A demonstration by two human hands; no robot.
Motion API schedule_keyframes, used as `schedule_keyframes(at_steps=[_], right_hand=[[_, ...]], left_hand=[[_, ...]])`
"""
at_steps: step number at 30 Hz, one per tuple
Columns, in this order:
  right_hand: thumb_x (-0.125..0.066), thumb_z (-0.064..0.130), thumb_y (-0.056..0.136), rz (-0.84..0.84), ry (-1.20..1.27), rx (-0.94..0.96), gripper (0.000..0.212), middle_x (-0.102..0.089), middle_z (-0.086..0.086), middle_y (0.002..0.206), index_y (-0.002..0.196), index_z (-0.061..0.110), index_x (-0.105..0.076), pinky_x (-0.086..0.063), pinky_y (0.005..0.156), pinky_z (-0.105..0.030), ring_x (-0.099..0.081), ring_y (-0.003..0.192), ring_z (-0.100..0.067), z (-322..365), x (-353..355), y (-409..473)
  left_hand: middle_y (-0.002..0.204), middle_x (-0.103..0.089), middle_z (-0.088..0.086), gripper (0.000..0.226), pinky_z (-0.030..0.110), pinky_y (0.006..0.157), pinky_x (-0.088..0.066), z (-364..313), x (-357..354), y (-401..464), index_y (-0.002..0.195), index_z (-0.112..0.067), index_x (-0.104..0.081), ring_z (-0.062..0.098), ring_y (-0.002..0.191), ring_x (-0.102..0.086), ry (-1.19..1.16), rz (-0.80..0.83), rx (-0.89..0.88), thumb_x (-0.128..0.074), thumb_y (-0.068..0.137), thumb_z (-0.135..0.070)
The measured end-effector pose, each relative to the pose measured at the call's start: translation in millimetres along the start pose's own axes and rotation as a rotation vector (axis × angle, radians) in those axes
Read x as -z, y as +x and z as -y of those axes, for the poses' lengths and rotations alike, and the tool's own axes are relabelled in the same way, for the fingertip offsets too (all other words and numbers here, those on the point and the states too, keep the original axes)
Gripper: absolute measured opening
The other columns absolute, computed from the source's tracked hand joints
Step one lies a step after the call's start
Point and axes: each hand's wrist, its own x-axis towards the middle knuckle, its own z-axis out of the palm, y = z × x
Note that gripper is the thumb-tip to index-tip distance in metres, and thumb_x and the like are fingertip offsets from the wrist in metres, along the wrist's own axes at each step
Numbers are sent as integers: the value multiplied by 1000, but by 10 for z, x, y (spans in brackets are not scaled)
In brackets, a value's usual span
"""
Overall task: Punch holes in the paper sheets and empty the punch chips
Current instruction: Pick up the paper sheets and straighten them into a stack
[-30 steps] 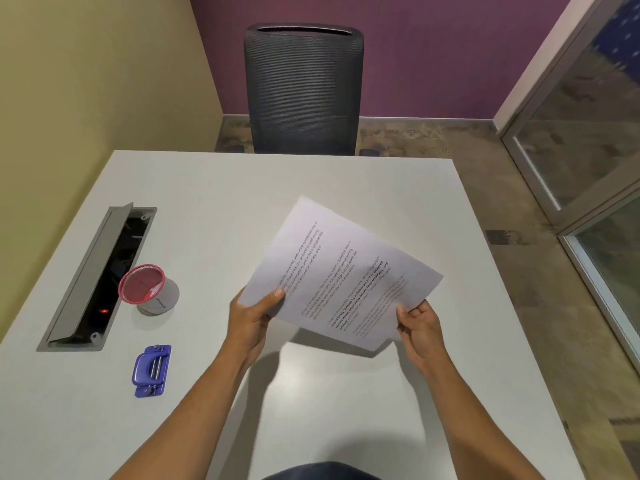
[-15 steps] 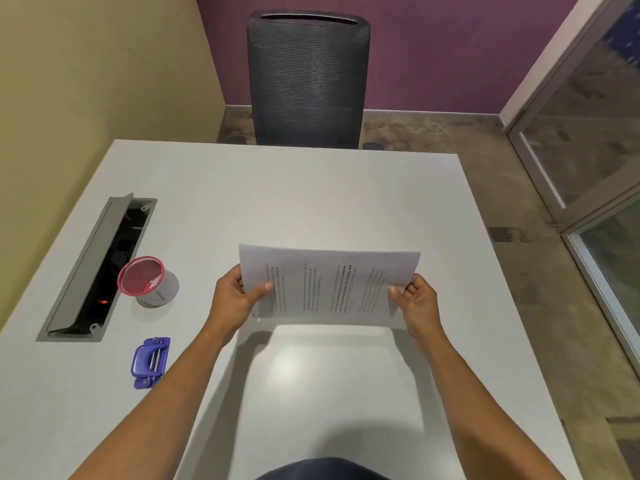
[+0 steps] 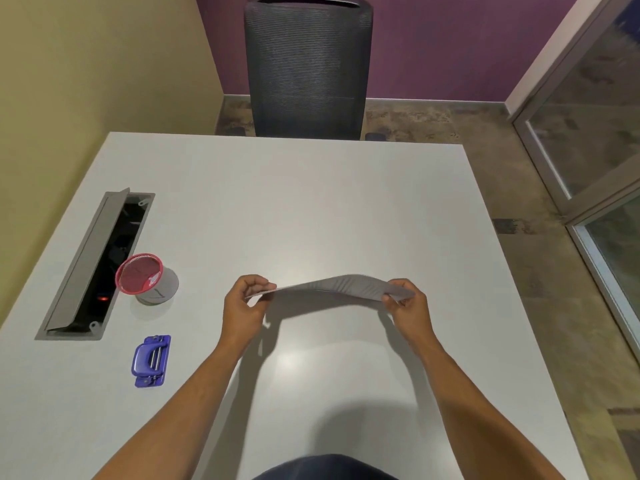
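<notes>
Both hands hold the paper sheets point(image 3: 341, 286) above the middle of the white table point(image 3: 311, 202). The paper is seen almost edge-on and bows upward between them. My left hand point(image 3: 244, 308) pinches its left end and my right hand point(image 3: 408, 308) pinches its right end. A blue hole punch point(image 3: 151, 360) lies on the table at the front left, well away from both hands. Behind it stands a small grey cup with a red mesh top point(image 3: 145, 278).
An open cable tray point(image 3: 97, 265) with a raised grey lid is set into the table's left side. A dark mesh chair point(image 3: 306, 67) stands behind the far edge. A glass door point(image 3: 595, 140) is at the right, past the table's right edge.
The paper has tilted from facing me with its print showing to nearly flat and edge-on, and it now bends upward. Both hands have shifted slightly further apart.
</notes>
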Motion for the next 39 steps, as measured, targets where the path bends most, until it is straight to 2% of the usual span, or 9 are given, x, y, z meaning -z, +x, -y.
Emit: schedule_keyframes(at_steps=[5,10,19,23,26,30,35,37,39], right_hand=[[-59,-8,89,-42,-19,34,15,-64,-4,86,92,6,-63,-45,72,-23,-59,79,-15,81,-2,61],[-59,-9,89,-51,-9,-24,17,-66,-8,94,102,2,-62,-48,79,-31,-61,88,-21,28,3,15],[-60,2,94,-117,-43,-57,24,-68,-1,105,117,9,-62,-49,83,-20,-64,93,-13,123,-2,15],[-61,4,94,-113,-106,41,21,-68,14,95,104,23,-64,-48,72,-6,-64,85,6,296,55,31],[-61,4,93,-93,-178,125,26,-68,18,93,98,28,-65,-45,71,-2,-62,84,15,491,61,53],[-53,-7,87,-32,-278,239,33,-70,13,90,98,19,-69,-42,69,-1,-60,83,15,794,21,56],[-49,-10,82,9,-389,408,37,-68,8,92,96,18,-70,-49,83,-24,-60,88,-4,1158,-10,-33],[-63,2,86,-60,-424,503,28,-65,10,108,108,17,-68,-44,101,-42,-56,109,-13,1207,2,-52],[-75,20,83,-172,-425,545,52,-53,9,133,131,24,-55,-33,114,-40,-40,129,-8,1161,42,-69]], left_hand=[[84,-68,-21,40,22,79,-50,-127,-33,97,81,-45,-64,3,81,-62,44,-24,-61,-70,85,-5],[83,-67,-11,31,19,73,-49,-92,-55,56,82,-32,-63,8,78,-62,38,-7,22,-72,82,-2],[102,-71,-7,37,27,93,-50,-255,20,67,103,-22,-65,10,100,-67,26,-3,-56,-78,76,-1],[118,-61,-17,51,20,100,-41,-529,116,143,117,-31,-58,2,113,-56,293,30,-277,-83,74,-18],[128,-59,-11,61,35,108,-34,-788,32,187,126,-28,-58,14,123,-52,622,193,-497,-82,71,-35],[128,-63,-7,60,32,101,-35,-1016,-263,127,132,-28,-54,18,120,-56,786,379,-519,-75,77,-36],[92,-72,-8,15,29,67,-41,-1077,-492,35,100,-28,-66,24,87,-64,771,240,-500,-59,89,-22],[81,-71,-8,13,30,65,-45,-1054,-479,44,92,-24,-69,22,80,-65,641,229,-470,-60,88,-15],[81,-69,-22,15,17,69,-48,-1022,-421,57,96,-27,-71,3,80,-65,438,251,-377,-64,89,-16]])
